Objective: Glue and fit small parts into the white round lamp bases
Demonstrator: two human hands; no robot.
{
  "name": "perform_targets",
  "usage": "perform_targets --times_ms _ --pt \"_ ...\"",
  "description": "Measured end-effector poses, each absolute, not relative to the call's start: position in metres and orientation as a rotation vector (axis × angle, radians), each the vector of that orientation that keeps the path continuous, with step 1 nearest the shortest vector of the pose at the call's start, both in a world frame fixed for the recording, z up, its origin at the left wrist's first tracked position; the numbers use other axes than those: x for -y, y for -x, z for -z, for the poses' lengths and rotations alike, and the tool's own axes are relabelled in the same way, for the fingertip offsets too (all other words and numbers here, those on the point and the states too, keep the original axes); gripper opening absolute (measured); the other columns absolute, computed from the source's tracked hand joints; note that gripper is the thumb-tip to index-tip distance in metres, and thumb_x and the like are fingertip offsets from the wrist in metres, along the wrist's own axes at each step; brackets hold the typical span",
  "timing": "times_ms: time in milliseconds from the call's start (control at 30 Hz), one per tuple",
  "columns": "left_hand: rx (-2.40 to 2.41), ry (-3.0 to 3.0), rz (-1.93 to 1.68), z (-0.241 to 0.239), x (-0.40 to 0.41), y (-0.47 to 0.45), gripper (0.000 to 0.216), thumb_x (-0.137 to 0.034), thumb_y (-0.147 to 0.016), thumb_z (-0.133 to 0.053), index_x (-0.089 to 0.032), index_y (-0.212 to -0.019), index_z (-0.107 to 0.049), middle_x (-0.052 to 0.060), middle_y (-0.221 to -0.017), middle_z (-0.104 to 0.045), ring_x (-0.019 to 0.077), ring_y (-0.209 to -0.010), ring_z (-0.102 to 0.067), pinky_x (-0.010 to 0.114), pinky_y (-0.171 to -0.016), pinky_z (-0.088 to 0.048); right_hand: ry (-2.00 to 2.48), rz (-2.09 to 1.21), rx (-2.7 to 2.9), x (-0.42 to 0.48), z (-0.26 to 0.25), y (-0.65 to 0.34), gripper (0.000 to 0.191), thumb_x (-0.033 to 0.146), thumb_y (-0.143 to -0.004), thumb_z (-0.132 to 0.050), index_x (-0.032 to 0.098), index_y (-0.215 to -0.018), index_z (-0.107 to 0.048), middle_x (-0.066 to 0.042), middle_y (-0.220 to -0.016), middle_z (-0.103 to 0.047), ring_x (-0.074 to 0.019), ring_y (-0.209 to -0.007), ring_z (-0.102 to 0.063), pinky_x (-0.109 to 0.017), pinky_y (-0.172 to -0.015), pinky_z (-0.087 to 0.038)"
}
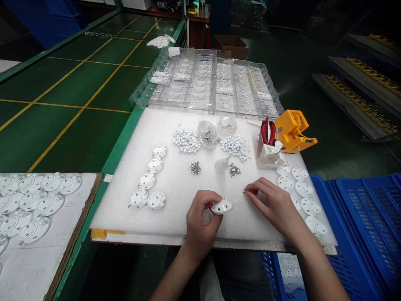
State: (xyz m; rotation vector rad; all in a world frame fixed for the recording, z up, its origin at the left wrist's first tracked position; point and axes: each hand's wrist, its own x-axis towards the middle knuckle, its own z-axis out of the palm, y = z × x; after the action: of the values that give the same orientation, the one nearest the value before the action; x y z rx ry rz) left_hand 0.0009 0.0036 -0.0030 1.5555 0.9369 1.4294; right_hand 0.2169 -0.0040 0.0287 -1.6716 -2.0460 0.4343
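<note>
White disc (pixel 222 206) between left hand (pixel 200 223) fingers (pixel 203 196); right hand (pixel 275 207) near.

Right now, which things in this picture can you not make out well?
Head view only.
Tiny piece pinched by the right hand: too small to identify.
White round part in the left hand: its near side is hidden by that hand.
Clear bags: contents blurred by crumpled plastic.
Blue crate: cut off by the right edge.
</note>
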Motion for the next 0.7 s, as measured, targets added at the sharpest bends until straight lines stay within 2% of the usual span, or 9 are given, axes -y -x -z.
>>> perform_targets --times_ms 200,467,700 --pt "-0.945 -1.564 -1.439 0.0023 -0.0045 -0.001 0.014 -0.008 -0.092 -0.062 -0.021 -0.097 -0.062 0.003 -0.091 -0.066 0.0153 -0.081 -0.065 0.024 -0.068 -0.054 1.68 -0.412 2.11 0.0013 -0.0226 -0.2158 0.009 0.017 -0.097 -0.056 0.022 -0.092 -0.062 -0.004 -0.088 -0.065 -0.0185 -0.076 -0.063 -0.031 -0.068 -0.05" --pt "-0.945 -1.564 -1.434 0.0028 -0.0039 -0.0004 0.013 -0.009 -0.092 -0.062 -0.022 -0.097 -0.062 0.003 -0.09 -0.066 0.0162 -0.081 -0.065 0.025 -0.068 -0.053 1.72 -0.183 2.225 0.0046 -0.0222 -0.2159 0.011 0.015 -0.095 -0.054 0.022 -0.091 -0.061 -0.006 -0.087 -0.066 -0.0217 -0.077 -0.061 -0.036 -0.072 -0.046" --pt "-0.905 -1.547 -1.423 0.0032 -0.0045 -0.0001 0.015 -0.009 -0.093 -0.061 -0.023 -0.099 -0.06 0.003 -0.093 -0.064 0.0156 -0.084 -0.063 0.025 -0.071 -0.051 1.735 -0.357 2.218 -0.0011 -0.0256 -0.216 0.012 0.011 -0.092 -0.054 0.022 -0.087 -0.056 -0.003 -0.088 -0.062 -0.0184 -0.076 -0.059 -0.032 -0.068 -0.045"
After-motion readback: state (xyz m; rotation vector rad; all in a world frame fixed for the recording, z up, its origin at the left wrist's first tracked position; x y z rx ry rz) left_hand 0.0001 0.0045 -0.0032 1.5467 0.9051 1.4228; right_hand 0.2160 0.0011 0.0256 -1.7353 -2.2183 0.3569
